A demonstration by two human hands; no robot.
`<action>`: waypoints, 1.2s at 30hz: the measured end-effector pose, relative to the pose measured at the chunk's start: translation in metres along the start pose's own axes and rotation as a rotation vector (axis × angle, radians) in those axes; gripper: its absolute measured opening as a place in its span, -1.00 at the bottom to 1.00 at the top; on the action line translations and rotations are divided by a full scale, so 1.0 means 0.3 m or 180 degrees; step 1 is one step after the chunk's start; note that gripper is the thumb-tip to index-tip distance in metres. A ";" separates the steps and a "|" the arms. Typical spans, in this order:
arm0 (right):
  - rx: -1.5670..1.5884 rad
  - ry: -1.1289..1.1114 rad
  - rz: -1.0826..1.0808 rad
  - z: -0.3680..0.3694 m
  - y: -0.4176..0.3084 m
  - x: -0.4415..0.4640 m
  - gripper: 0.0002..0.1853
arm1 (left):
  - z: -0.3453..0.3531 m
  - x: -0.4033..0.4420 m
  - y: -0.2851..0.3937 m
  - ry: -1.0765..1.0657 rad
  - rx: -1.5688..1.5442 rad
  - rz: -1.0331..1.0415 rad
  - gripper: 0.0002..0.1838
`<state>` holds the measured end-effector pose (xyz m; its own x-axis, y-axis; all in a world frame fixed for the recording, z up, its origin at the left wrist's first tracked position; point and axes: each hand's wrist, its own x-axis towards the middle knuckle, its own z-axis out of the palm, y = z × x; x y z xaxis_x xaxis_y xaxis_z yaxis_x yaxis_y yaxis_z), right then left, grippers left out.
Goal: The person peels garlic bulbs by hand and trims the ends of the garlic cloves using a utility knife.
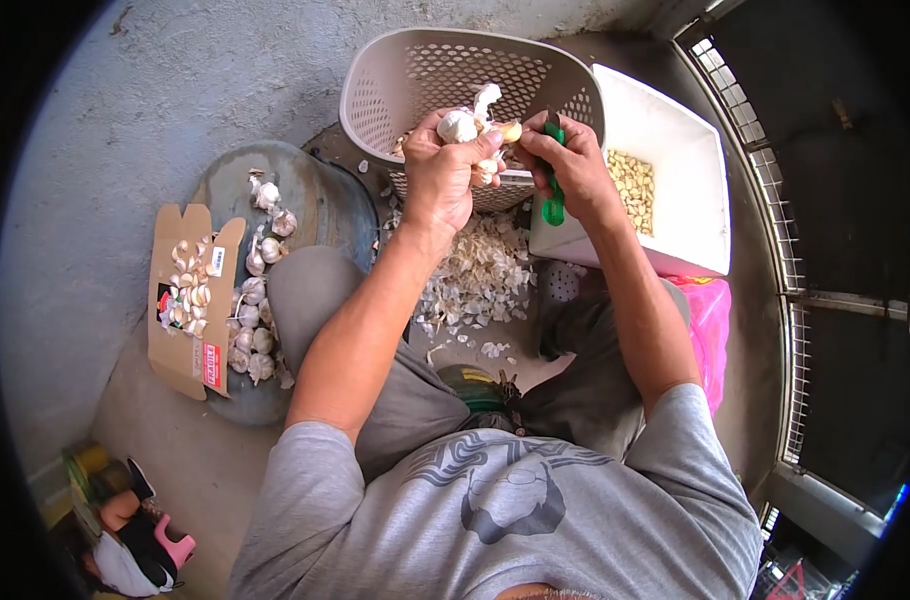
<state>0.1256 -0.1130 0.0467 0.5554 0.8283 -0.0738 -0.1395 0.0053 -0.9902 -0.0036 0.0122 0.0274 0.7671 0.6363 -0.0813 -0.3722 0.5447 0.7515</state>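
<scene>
The left hand (pixel 440 178) curls its fingers around garlic (pixel 458 127). The right hand (pixel 578 168) closes its fingers around a green knife (pixel 553 210).

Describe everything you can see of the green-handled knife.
The green-handled knife is gripped in the right hand, which hides the middle of its bright, plastic-looking handle. The handle's lower end sticks out below the hand, toward the person. At the other end a short, dark blade shows, pointing roughly away. Garlic in the left hand is nearby, not visibly touching the blade.
</scene>
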 end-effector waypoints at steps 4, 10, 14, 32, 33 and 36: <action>-0.0046 -0.0046 0.0282 -0.023 0.039 0.008 -0.79 | -0.005 -0.001 -0.015 -0.0054 -0.0418 -0.0234 -0.76; 0.0012 0.0283 -0.0037 0.028 -0.022 -0.015 -0.79 | 0.000 0.005 -0.002 0.0209 -0.0316 -0.0116 -0.81; -0.0408 0.0253 -0.0203 0.015 -0.006 -0.011 -0.82 | 0.013 -0.010 -0.010 0.0258 -0.0165 -0.0127 -0.81; -0.0725 -0.0342 0.0001 -0.013 -0.025 -0.006 -0.81 | 0.005 -0.014 -0.042 0.0197 0.0073 -0.0328 -0.76; -0.0740 -0.0290 -0.0038 -0.014 -0.024 -0.009 -0.82 | 0.020 -0.018 -0.037 0.0250 0.0093 -0.0250 -0.77; -0.0663 -0.0101 -0.0227 -0.008 -0.032 -0.016 -0.85 | 0.052 -0.026 -0.016 0.0328 0.0088 -0.0058 -0.76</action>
<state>0.1262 -0.1182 0.0562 0.5312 0.8472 -0.0024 0.0734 -0.0488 -0.9961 0.0004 -0.0039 0.0345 0.7154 0.6799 -0.1609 -0.3431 0.5424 0.7669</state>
